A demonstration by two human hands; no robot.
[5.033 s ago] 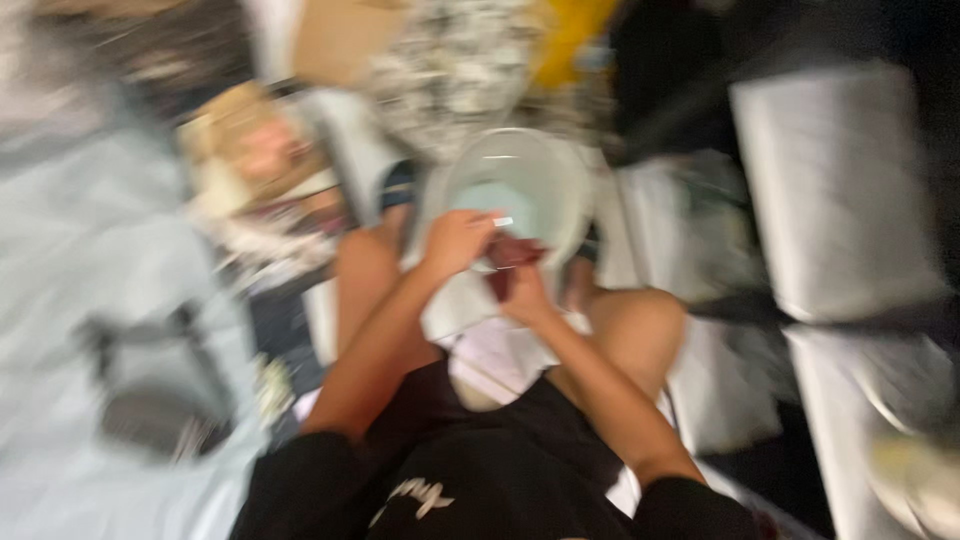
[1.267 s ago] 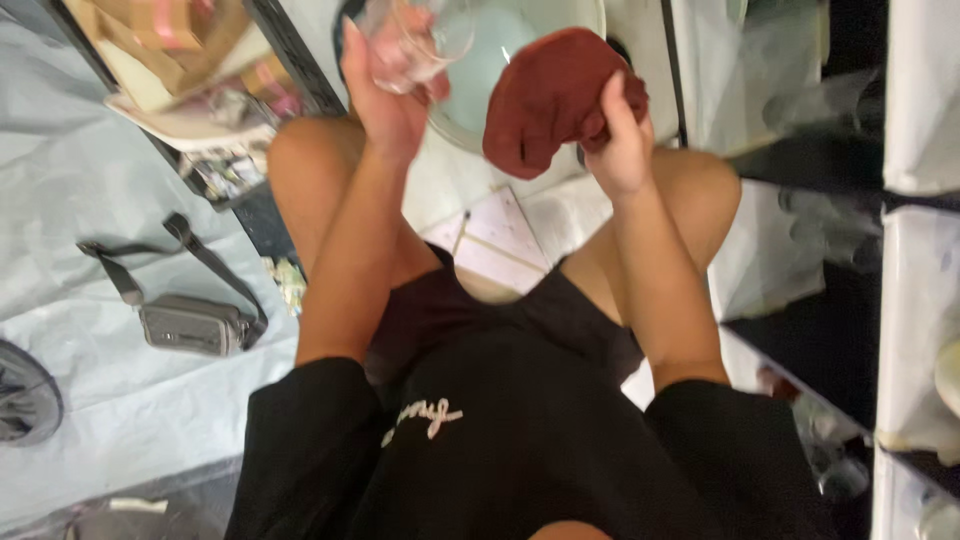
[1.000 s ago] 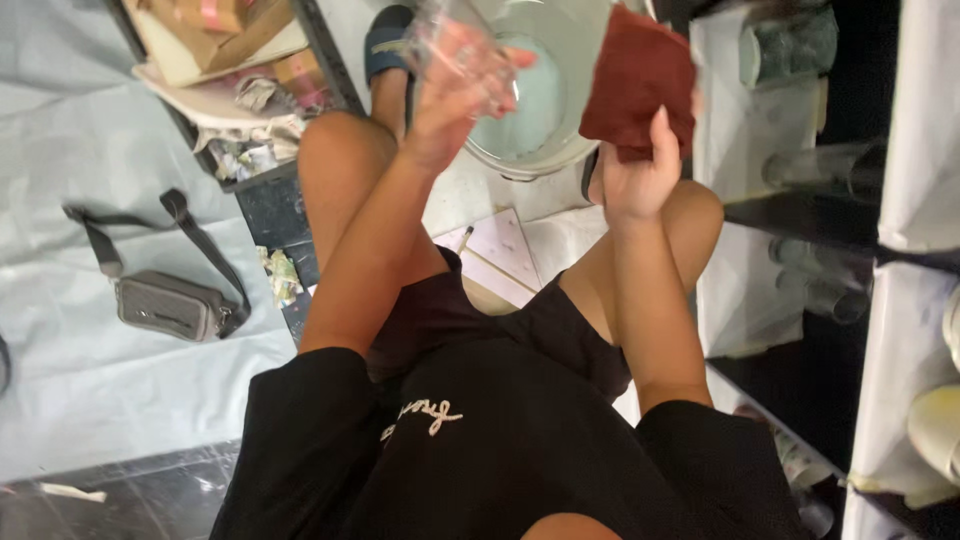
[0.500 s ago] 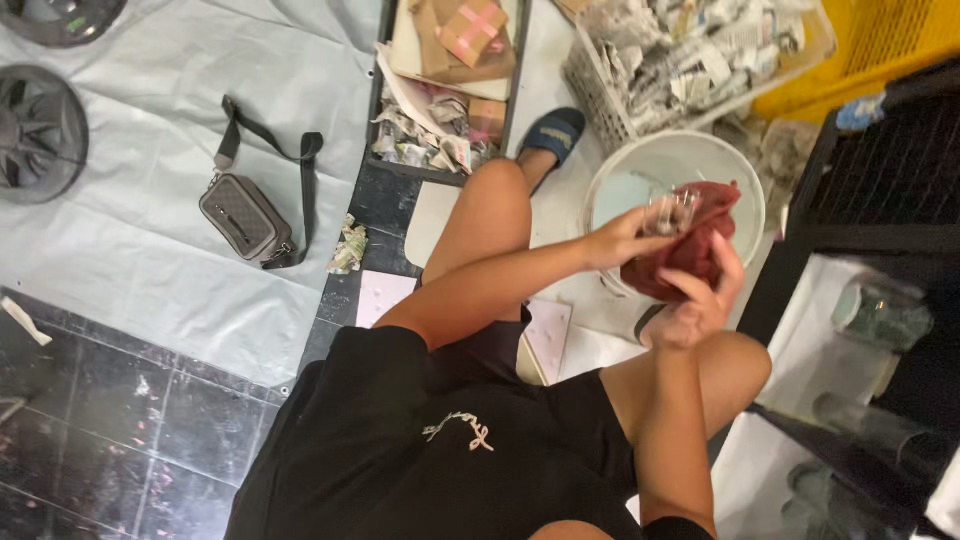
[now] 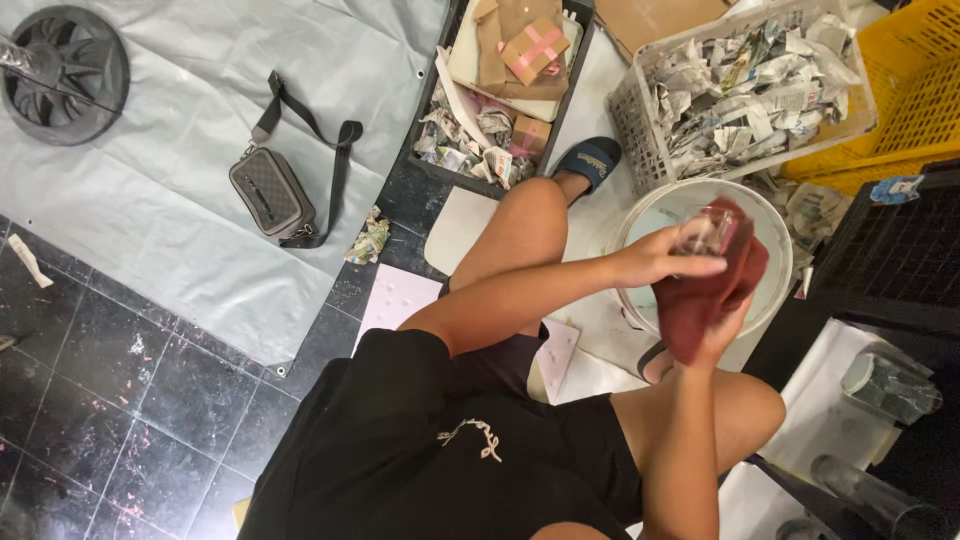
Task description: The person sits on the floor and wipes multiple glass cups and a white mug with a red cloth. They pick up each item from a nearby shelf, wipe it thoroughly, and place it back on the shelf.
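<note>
A: What is on the floor to your left?
B: A small grey bag (image 5: 272,193) lies on a grey sheet (image 5: 190,150).

A: And your hands?
B: My left hand (image 5: 655,265) is closed around a clear glass (image 5: 706,232). My right hand (image 5: 712,330) is clamped on a dark red cloth (image 5: 712,290) that wraps the glass. I hold both over a white bucket (image 5: 770,300), just in front of my knees.

A: What is past it?
B: A basket of crumpled paper (image 5: 745,85).
</note>
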